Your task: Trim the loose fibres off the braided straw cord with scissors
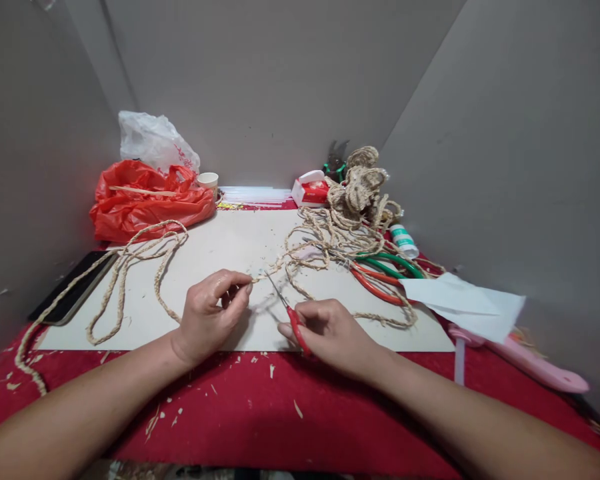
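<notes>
My left hand (pixel 217 310) pinches the end of a braided straw rope near the middle of a white board (pixel 220 240). In my right hand (pixel 330 333) are small scissors with red handles (pixel 297 328), my fingers wrapped round them. Their blades point up and left, close to the rope end at my left fingertips. Loops of braided rope (pixel 123 287) lie left of my left hand. Beyond my right hand a larger tangle of the same rope (pixel 330 230) covers the right part of the board.
Around the board are a red plastic bag (pixel 145 207), a paper cup (pixel 208 181), a phone (pixel 73 290), green-handled (pixel 390 260) and orange-handled tools (pixel 375 283), a white-and-green bottle (pixel 404 241), white paper (pixel 460 303) and a pink glue gun (pixel 535 360). Straw scraps litter the red cloth (pixel 250 413).
</notes>
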Available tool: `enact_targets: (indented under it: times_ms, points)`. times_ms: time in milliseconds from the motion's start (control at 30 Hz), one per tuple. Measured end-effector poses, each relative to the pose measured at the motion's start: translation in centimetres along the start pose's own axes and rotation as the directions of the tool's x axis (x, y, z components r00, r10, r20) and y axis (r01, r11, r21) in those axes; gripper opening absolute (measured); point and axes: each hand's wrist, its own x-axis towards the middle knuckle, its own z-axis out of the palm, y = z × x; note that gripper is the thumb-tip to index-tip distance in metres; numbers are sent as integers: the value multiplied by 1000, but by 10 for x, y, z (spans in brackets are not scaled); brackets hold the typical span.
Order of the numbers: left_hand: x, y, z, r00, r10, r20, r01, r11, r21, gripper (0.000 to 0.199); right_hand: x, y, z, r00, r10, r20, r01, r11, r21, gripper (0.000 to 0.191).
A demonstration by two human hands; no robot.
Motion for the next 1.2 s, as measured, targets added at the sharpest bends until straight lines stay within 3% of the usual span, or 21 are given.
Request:
enact_targets:
  times_ms: [233, 467, 867, 1067, 1200]
  points:
    - [-1, 3, 1, 995, 91, 35, -93, 994, 56, 12, -1, 5, -4, 978, -203, -37, 167, 885, -435, 31]
    - [-2, -5, 5, 949, 315, 24, -315, 940, 133, 11, -4, 1, -6, 961, -275, -20, 197, 736, -647, 25]
    - [-3, -11, 6, 911, 413, 25, -409, 891, 195, 12, -8, 0, -2, 958, -282, -50, 174, 713, -679, 28]
    - [-3, -12, 6, 919, 389, 55, -393, 905, 164, 13, -10, 0, -2, 945, -322, -63, 215, 754, -621, 33]
    - [-4, -11, 6, 949, 311, 43, -314, 940, 130, 11, -9, -2, -4, 953, -297, -62, 222, 822, -525, 32]
